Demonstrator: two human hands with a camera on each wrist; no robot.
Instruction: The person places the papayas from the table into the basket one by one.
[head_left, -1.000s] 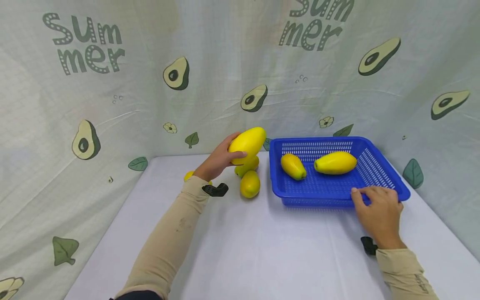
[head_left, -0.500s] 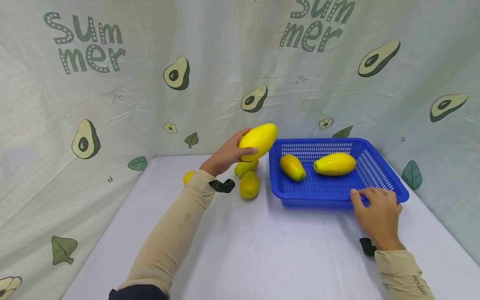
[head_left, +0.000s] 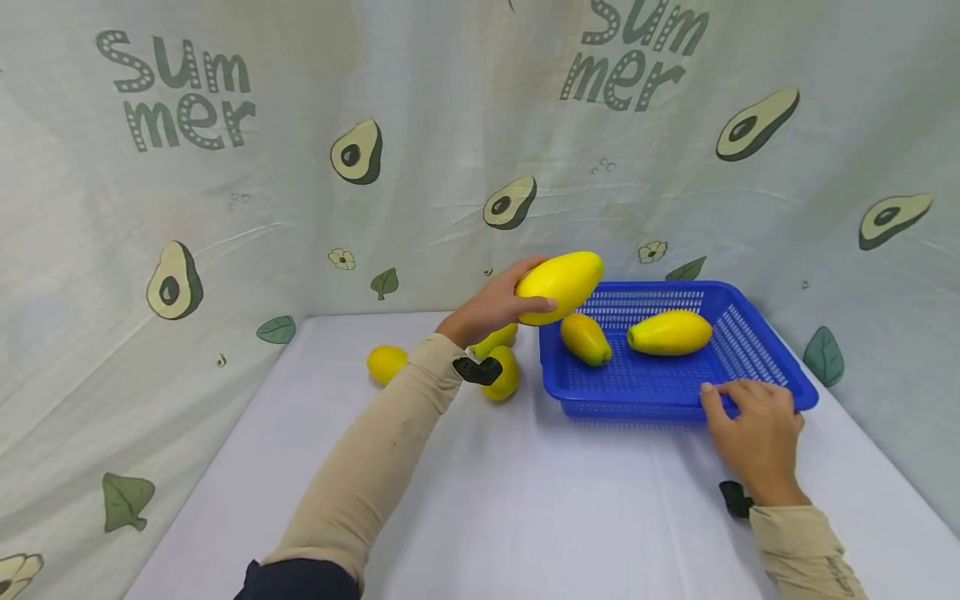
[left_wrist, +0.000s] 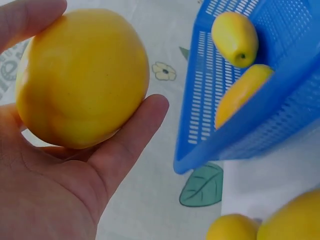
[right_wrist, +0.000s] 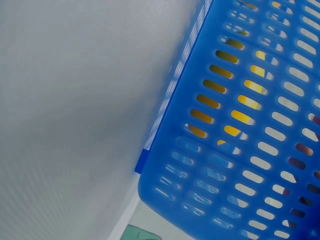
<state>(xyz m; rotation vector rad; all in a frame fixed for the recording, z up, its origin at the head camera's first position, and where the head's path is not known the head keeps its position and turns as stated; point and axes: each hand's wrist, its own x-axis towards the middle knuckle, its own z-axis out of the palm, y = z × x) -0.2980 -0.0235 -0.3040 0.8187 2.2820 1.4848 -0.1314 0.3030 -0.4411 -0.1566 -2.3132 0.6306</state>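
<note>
My left hand grips a yellow papaya and holds it in the air by the left rim of a blue plastic basket. In the left wrist view, fingers and thumb curl round that papaya. Inside the basket lie two more papayas: a smaller one at the left and a longer one near the middle. My right hand holds the basket's near rim close to its right corner. The right wrist view shows the basket's slotted wall but not the hand.
Left of the basket, one yellow fruit and another, partly hidden by the left arm, lie on the white tabletop. Farther left is another yellow fruit. A printed cloth hangs behind the table.
My left hand has moved right with the papaya, from above the loose fruits to the basket's left rim. The right hand stays on the rim.
</note>
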